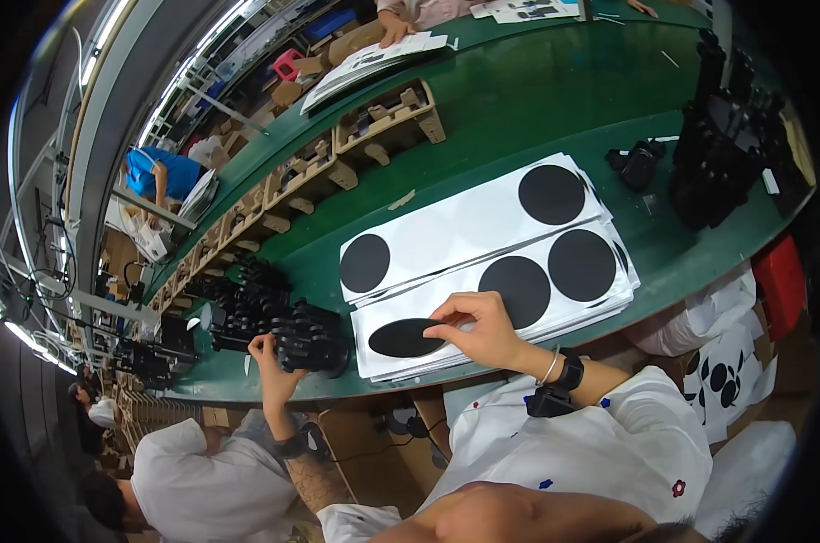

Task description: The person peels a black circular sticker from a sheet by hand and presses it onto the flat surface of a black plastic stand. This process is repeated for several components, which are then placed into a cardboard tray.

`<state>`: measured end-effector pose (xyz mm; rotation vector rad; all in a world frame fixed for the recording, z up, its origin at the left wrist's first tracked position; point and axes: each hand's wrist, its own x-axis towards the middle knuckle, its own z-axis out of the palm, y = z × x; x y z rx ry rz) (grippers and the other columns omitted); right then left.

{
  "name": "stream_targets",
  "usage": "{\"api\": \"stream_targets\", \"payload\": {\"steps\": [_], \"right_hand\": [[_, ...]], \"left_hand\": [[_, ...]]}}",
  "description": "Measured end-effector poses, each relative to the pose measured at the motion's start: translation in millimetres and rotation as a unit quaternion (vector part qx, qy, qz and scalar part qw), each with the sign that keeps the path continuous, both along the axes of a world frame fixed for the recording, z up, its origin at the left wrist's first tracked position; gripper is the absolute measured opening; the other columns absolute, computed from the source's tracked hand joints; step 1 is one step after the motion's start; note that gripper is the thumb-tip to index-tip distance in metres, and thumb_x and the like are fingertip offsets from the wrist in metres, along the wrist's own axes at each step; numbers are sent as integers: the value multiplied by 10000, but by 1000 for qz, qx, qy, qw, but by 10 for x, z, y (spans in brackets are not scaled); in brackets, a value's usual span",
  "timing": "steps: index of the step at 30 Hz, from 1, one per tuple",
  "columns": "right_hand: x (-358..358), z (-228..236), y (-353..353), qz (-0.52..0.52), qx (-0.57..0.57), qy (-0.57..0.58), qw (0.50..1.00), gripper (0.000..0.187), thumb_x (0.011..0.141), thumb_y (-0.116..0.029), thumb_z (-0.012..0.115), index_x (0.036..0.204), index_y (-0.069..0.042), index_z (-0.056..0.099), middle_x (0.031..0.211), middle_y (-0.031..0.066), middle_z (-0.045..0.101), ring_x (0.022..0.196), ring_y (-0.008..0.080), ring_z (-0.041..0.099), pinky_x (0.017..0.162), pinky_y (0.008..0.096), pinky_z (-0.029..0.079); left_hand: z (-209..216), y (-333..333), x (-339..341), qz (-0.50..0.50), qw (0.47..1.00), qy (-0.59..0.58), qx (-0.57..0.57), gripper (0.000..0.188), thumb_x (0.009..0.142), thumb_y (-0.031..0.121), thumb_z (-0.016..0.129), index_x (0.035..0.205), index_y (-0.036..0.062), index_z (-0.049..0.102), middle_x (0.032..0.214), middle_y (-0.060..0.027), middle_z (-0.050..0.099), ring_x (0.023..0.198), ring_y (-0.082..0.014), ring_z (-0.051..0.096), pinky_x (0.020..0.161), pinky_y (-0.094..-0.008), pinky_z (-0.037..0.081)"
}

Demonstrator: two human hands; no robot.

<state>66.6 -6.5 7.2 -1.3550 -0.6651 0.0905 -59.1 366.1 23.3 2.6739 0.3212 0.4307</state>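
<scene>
White backing sheets (464, 217) with black round pads lie in two stacks on the green table. My right hand (482, 333) is closed in a pinch on the right edge of one black round pad (399, 338) on the near stack. That pad looks narrow and tilted; whether its far edge still touches the sheet I cannot tell. Two flat pads, one of them a black disc (582, 265), lie right of it. At the table's front edge, my left hand (276, 369) has its thumb and finger around the lower edge of a black plastic part (309, 342) in a cluster.
A row of brown cardboard trays (387, 122) runs along the table's middle. Tall black parts (718, 154) stand at the right end, beside a small black piece (638, 165). Across the table a person's hand (396, 29) rests on printed sheets. Another person in white sits at left.
</scene>
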Motion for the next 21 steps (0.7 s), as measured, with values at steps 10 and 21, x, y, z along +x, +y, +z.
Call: {"api": "stream_targets", "payload": {"steps": [10,21], "right_hand": [[-31,-29,32,8,1,-25,1000,110,756,-67,723,806,15,669,739,96,663,602,158,632,577,238,503],[0,54,-15,35,81,114,990,101,758,12,713,784,17,616,745,63,652,642,92,618,589,190,482]], "left_hand": [[-139,-25,78,3,969,-125,-213,650,627,-52,737,1178,31,402,1113,-75,383,1057,-195,480,913,-310,424],[551,-556,-481,-114,670,-339,-651,741,736,280,635,1390,92,344,1334,-217,425,1231,-375,433,1044,-431,366]]}}
